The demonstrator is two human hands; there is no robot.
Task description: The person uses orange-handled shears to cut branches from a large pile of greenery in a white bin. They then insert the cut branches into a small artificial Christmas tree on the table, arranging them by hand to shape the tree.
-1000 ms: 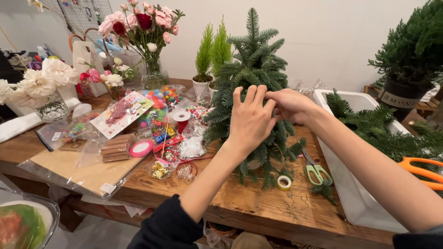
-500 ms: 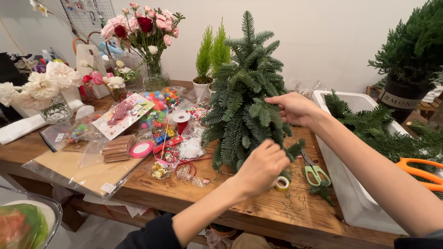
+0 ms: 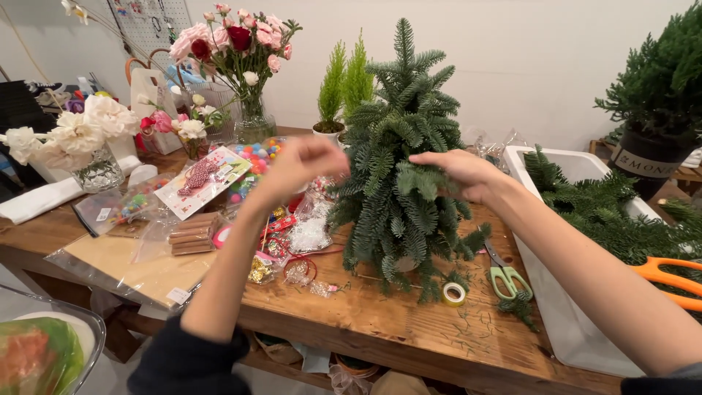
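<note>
We stood at a worn wooden table [image 3: 409, 329] set against a plain pale wall [image 3: 526, 66], which was evenly lit with no hard shadows. On the wall at the far left we saw a white pegboard [image 3: 142, 22] with small items hanging on it. At the far right, behind the table, a low wooden stand [image 3: 684, 175] stood against the wall.

Wooden table [image 3: 409, 322] carries: small fir tree [image 3: 402, 161], green-handled scissors [image 3: 506, 276], tape roll [image 3: 453, 294], vase of pink and red roses [image 3: 245, 66], white flowers in glass vase [image 3: 80, 139], two potted green conifers [image 3: 344, 84], clear-bagged craft trinkets [image 3: 219, 219].
</note>
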